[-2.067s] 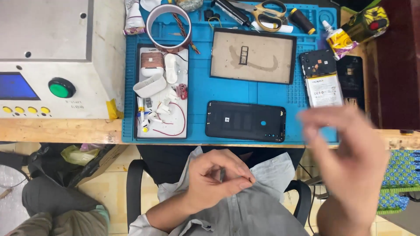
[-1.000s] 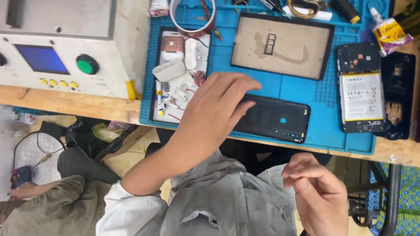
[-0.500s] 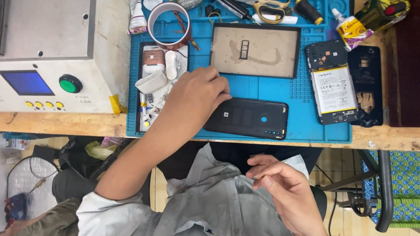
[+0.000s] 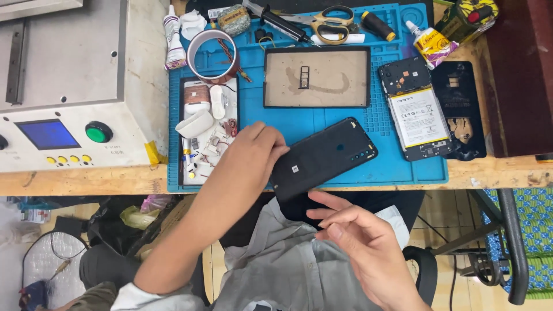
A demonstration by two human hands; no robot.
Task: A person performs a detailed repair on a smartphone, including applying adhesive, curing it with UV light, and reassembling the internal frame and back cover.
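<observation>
Nearest, the right hand [image 4: 360,245] hovers over the lap, fingers loosely spread and empty. The left hand [image 4: 253,152] grips the black phone [image 4: 322,156] at its near end, fingertips hidden beneath it. The phone lies tilted across the blue mat [image 4: 368,115] at the counter [image 4: 80,179] edge. Beyond, an opened phone [image 4: 416,112] shows its battery.

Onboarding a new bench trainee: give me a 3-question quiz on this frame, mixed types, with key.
1. True or false: the left hand grips one end of the black phone.
2. Which lies right of the black phone on the blue mat? A) an opened phone with its battery showing B) a roll of tape C) a green button
3. Fill in: the right hand is ___ the phone, below the bench edge.

Key: 1 true; 2 A, the opened phone; 3 not touching, its fingers open just beneath it.
</observation>
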